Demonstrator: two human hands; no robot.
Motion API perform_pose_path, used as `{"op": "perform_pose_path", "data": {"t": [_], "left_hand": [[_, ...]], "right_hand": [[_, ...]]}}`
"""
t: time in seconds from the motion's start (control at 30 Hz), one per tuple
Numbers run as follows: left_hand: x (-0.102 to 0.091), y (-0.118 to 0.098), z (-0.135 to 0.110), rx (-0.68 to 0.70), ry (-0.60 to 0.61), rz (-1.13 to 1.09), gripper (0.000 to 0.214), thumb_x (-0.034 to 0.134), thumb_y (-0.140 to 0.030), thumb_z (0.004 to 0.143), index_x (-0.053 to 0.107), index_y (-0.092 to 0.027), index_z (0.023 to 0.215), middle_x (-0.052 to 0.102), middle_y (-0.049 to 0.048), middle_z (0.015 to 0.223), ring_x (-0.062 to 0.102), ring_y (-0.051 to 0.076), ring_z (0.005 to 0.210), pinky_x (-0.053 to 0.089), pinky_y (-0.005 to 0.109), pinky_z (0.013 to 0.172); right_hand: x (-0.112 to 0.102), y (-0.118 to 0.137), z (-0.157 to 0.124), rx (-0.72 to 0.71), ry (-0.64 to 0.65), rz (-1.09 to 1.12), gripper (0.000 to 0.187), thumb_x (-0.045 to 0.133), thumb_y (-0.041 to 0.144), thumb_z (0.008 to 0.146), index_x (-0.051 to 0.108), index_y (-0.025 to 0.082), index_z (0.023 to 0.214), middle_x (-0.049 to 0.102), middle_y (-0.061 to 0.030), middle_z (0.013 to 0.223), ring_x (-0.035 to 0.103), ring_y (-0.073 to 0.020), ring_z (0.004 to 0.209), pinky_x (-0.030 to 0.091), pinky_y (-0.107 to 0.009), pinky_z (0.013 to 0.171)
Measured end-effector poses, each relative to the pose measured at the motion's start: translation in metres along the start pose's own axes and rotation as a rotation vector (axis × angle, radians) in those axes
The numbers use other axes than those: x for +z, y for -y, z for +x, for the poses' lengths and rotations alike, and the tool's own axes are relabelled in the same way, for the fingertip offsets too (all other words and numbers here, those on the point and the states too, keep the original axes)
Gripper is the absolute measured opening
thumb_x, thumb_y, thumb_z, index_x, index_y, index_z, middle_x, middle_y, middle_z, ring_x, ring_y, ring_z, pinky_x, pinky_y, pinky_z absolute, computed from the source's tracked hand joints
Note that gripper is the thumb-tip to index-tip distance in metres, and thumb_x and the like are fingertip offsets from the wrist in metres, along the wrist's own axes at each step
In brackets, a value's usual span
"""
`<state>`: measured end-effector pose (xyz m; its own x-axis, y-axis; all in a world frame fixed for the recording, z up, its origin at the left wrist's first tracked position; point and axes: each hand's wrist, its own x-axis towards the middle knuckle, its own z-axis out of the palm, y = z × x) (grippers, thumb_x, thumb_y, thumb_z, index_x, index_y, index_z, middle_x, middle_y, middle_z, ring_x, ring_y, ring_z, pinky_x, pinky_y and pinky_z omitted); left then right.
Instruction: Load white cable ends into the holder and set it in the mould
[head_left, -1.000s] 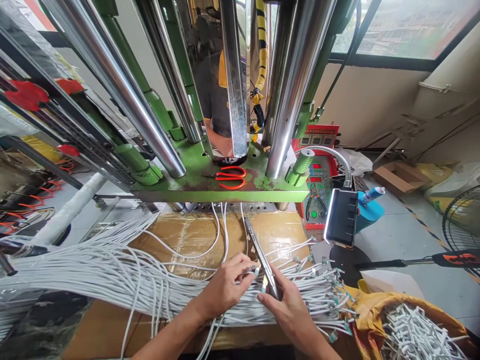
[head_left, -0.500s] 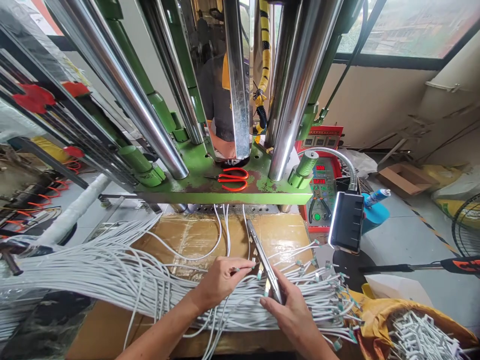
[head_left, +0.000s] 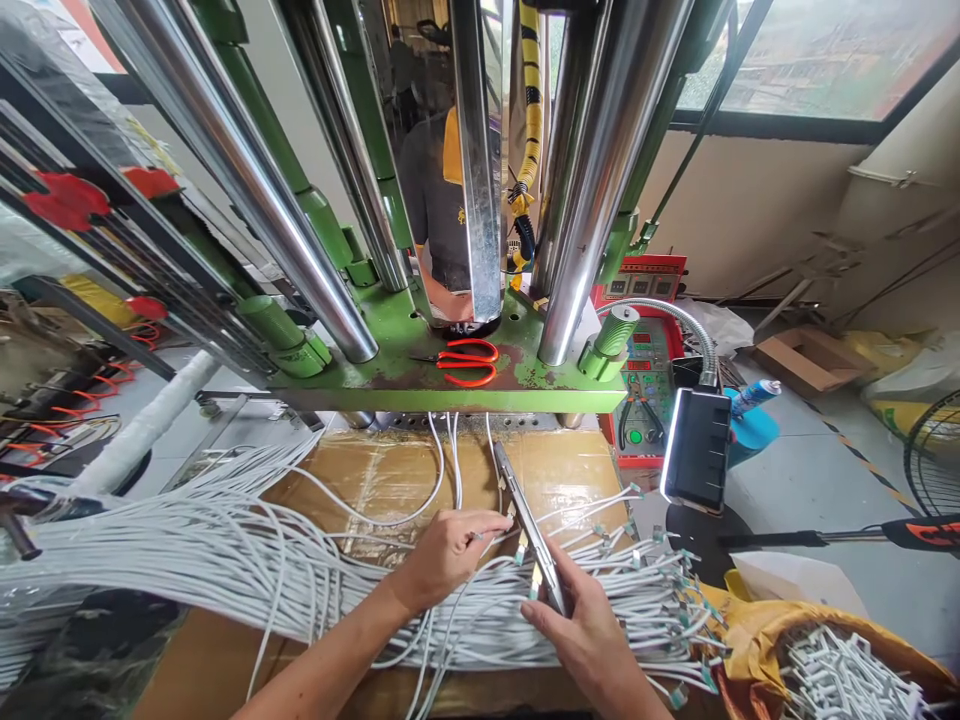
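Observation:
My right hand grips the near end of a long, narrow metal mould plate, which slants up and away to the left. Several cable ends with bright metal connectors sit along the plate's left side. Beside that edge, my left hand is closed, with thumb and forefinger pinching a thin white cable. The cable's tip is partly hidden by the fingers. Under both hands lies a thick bundle of white cables, their greenish-tipped connector ends spread out to the right. Cardboard covers the surface beneath.
Ahead stands a green press plate with steel columns; red-handled scissors lie on it. At right are a red control box, a lamp and a yellow sack of white pieces. Behind the press is another person.
My left hand has moved slightly right and up, bringing its fingertips closer to the plate's left edge. My right hand keeps its hold, and the plate has barely moved.

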<state>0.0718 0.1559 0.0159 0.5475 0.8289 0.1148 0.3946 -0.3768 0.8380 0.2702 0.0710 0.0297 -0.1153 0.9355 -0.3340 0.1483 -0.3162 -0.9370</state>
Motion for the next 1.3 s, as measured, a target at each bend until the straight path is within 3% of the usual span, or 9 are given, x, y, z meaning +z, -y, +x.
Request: {"op": "perform_pose_path", "data": {"t": [0.1, 0.17, 0.3, 0.4, 0.5, 0.63, 0.77, 1.2, 1.3], "left_hand": [[0.002, -0.004, 0.002, -0.091, -0.008, -0.039, 0.025, 0.05, -0.02, 0.089, 0.072, -0.022, 0.099, 0.073, 0.0046, 0.102, 0.068, 0.017, 0.094, 0.052, 0.029, 0.088], [0.004, -0.005, 0.004, -0.206, -0.083, -0.108, 0.021, 0.057, -0.023, 0.085, 0.069, -0.021, 0.102, 0.073, 0.0042, 0.099, 0.068, 0.017, 0.086, 0.053, 0.028, 0.082], [0.004, -0.003, 0.003, -0.373, -0.462, -0.399, 0.044, 0.07, -0.027, 0.077, 0.05, -0.02, 0.115, 0.07, -0.001, 0.08, 0.066, 0.014, 0.069, 0.053, 0.024, 0.066], [-0.003, -0.003, -0.001, -0.414, -0.6, -0.438, 0.034, 0.069, -0.034, 0.079, 0.054, -0.018, 0.104, 0.069, -0.0015, 0.071, 0.067, 0.014, 0.065, 0.054, 0.023, 0.064], [-0.009, -0.003, -0.001, -0.373, -0.451, -0.259, 0.023, 0.066, -0.035, 0.082, 0.067, -0.017, 0.095, 0.073, 0.0029, 0.076, 0.068, 0.016, 0.067, 0.055, 0.025, 0.066], [-0.013, 0.001, 0.008, -0.026, -0.207, 0.035, 0.017, 0.059, -0.025, 0.088, 0.074, -0.021, 0.096, 0.075, 0.0048, 0.094, 0.069, 0.017, 0.085, 0.054, 0.029, 0.08], [-0.015, 0.005, 0.02, 0.194, -0.122, 0.218, 0.022, 0.053, -0.02, 0.091, 0.072, -0.02, 0.101, 0.075, 0.0064, 0.093, 0.068, 0.018, 0.084, 0.054, 0.031, 0.077], [-0.014, 0.012, 0.024, 0.267, -0.022, 0.315, 0.028, 0.044, -0.022, 0.095, 0.071, -0.02, 0.101, 0.072, 0.0078, 0.086, 0.067, 0.018, 0.084, 0.053, 0.03, 0.078], [-0.017, 0.01, 0.032, 0.238, 0.019, 0.33, 0.028, 0.045, -0.017, 0.093, 0.069, -0.023, 0.107, 0.071, 0.0072, 0.099, 0.064, 0.019, 0.094, 0.051, 0.032, 0.085]], "right_hand": [[0.001, 0.005, -0.001, -0.01, -0.005, -0.018, 0.05, 0.062, 0.028, 0.075, 0.055, 0.018, 0.123, 0.059, -0.0004, 0.084, 0.051, -0.017, 0.078, 0.042, -0.026, 0.074], [0.001, 0.007, -0.002, -0.004, -0.011, 0.004, 0.049, 0.061, 0.029, 0.075, 0.056, 0.018, 0.122, 0.06, -0.0004, 0.086, 0.05, -0.0162, 0.076, 0.041, -0.026, 0.073], [0.002, 0.004, 0.0, 0.021, -0.023, 0.04, 0.056, 0.063, 0.03, 0.073, 0.052, 0.015, 0.126, 0.056, 0.0006, 0.081, 0.046, -0.0151, 0.072, 0.04, -0.026, 0.07], [0.003, 0.001, 0.002, 0.032, -0.03, 0.024, 0.061, 0.063, 0.029, 0.072, 0.049, 0.011, 0.129, 0.054, 0.001, 0.079, 0.045, -0.015, 0.071, 0.04, -0.027, 0.069], [0.003, -0.001, 0.003, 0.052, -0.022, 0.038, 0.066, 0.061, 0.026, 0.071, 0.046, 0.01, 0.133, 0.057, -0.001, 0.084, 0.046, -0.0155, 0.073, 0.04, -0.028, 0.072], [0.002, -0.005, 0.004, 0.041, -0.016, 0.057, 0.065, 0.062, 0.025, 0.071, 0.047, 0.01, 0.133, 0.056, -0.0006, 0.082, 0.046, -0.0158, 0.073, 0.04, -0.028, 0.071], [0.001, -0.011, 0.005, 0.029, -0.015, 0.067, 0.067, 0.064, 0.025, 0.072, 0.047, 0.013, 0.135, 0.056, 0.0006, 0.08, 0.046, -0.0153, 0.072, 0.041, -0.027, 0.07], [0.001, -0.01, 0.006, -0.029, -0.018, -0.007, 0.062, 0.064, 0.029, 0.073, 0.051, 0.015, 0.132, 0.058, -0.0007, 0.081, 0.049, -0.0162, 0.073, 0.042, -0.027, 0.071], [-0.004, -0.009, 0.005, -0.028, -0.015, -0.08, 0.062, 0.063, 0.031, 0.073, 0.052, 0.013, 0.131, 0.058, -0.0001, 0.075, 0.049, -0.0161, 0.069, 0.043, -0.027, 0.067]]}}
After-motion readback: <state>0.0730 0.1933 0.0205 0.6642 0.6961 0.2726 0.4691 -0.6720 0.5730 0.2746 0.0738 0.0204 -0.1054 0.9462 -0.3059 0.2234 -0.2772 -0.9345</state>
